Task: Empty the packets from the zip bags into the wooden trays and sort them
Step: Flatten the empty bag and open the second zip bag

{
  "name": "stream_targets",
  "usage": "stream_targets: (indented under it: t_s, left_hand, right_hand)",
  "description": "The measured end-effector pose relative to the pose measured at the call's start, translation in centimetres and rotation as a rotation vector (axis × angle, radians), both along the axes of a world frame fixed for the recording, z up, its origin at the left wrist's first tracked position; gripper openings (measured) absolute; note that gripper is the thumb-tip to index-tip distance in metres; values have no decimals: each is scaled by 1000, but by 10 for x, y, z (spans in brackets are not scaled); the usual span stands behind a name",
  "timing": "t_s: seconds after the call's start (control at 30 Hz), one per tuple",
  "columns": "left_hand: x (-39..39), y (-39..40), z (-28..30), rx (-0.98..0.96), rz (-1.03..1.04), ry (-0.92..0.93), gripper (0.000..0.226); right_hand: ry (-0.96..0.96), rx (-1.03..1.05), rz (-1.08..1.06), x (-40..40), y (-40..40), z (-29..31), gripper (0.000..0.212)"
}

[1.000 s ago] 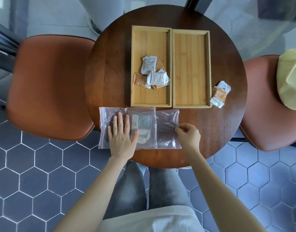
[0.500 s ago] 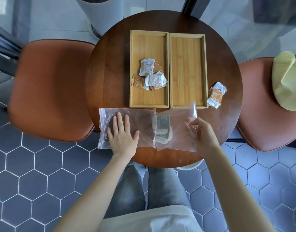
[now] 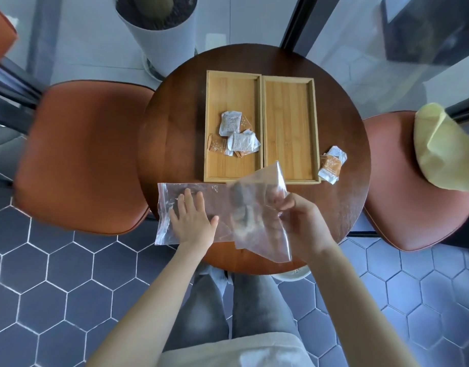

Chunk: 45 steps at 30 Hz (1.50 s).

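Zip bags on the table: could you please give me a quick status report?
Left hand flat on empty zip bag. Right hand pinching raised zip bag, packets blurred inside. Right tray bare, nothing blocking.

— What sort of place is this?
— A café-like seating corner: small round wooden table (image 3: 170,144), cushioned chairs at nine (image 3: 79,154) and three o'clock (image 3: 403,197), hexagonal floor tiles (image 3: 42,287), potted plant (image 3: 159,30) at twelve.

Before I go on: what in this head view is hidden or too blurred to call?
- Packets inside the lifted zip bag: motion blur, count unreadable.
- Right hand fingertips: behind the bag's plastic.
- Print on the tray's packets: too small.
- Flat zip bag contents: under the left hand.
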State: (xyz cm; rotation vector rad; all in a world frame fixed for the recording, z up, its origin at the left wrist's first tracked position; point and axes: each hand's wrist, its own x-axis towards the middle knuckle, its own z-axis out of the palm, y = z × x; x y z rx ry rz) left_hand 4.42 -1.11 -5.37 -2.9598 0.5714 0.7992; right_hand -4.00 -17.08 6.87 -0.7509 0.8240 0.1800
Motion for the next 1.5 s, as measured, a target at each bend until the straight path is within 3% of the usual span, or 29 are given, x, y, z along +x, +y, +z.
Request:
stream_targets:
  t_s: [0.1,0.2,0.33,0.43,0.53,0.7,0.77,0.8,0.87,0.93,1.0,1.17,1.3,1.4,1.5]
  left_hand:
    - [1,0,1,18,-2,33,78]
    - [2,3,1,7,-19,24,76]
    - [2,4,-2,-21,-21,-3,72]
    - [4,2,-1,-25,-36,1,73]
    - [12,-4,5,16,-69,18,71]
    - [29,-24,35,186,-161,53,56]
    - [27,-27,46,18,-163,25,38]
    - [25,-29,55,-183,-90,85,29]
    - [17,-33,76,-569,94,369,18]
    - [6,-38,97,-745,119,572,15]
    - [-6,-41,105,-779,90,576,17]
    - [-16,-37,109,-778,35,388,24]
    - [-17,-35,109,-673,-80,270,24]
    - [-15,-35,111,-619,-72,315,24]
    - [-8,-33,113,-634,-4,480,18]
  right_hand:
    - [74,-68,-92,-5,1,-21,9]
    - [307,-342,-121,-18,-2,-52,20]
    - [489,-656,-90,-34,-12,-66,11]
    - [465,-688,-122,-36,-17,-61,7]
    - [438,-678,-128,-34,-18,-54,19]
    - [299,-541,-133,-28,-16,-35,25]
    - [235,-456,-110,-27,-13,-28,20]
    - [207,-421,-103,-26,-11,-25,18]
    - [175,-395,-79,-24,-7,-21,13]
    - [170,-398,-58,-22,-1,-18,10]
    - [178,-402,-50,-19,4,-17,9]
    - [162,-412,-40,-17,9,-14,7]
    - [181,-563,67,-16,16,-17,4]
    - [194,-662,105,-16,18,-19,7]
    - [177,-691,146,-18,16,-17,9]
